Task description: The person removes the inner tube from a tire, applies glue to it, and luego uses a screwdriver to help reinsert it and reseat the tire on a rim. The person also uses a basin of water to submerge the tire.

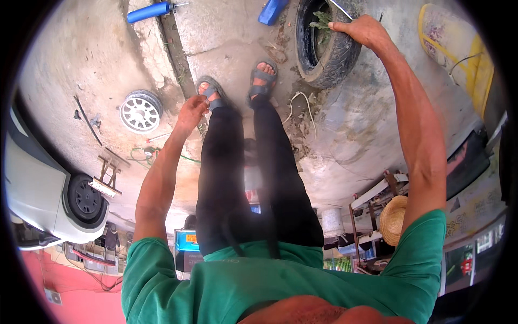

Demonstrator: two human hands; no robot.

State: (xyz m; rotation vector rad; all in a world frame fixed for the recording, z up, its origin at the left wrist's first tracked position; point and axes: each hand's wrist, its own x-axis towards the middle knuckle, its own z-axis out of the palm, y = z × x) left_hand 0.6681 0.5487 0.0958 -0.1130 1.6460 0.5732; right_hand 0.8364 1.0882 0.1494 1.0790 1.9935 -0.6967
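My right hand is closed round a thin metal bar, whose shiny end sticks out beyond the thumb. It is at the upper right side of a worn black tyre, which has no wheel rim in it. Some green leaves show in the tyre's opening, beside my thumb. Over on the left, my left hand hangs near my left sandal, its fingers curled together. Whether something small is in them is hidden. A small wheel with a white spoked rim lies on the ground to its left.
A blue cylinder tool lies at the far left, and a blue object near the tyre. A white cord is on the concrete. A small wooden stool and a parked car stand left; a yellow-edged sack lies right.
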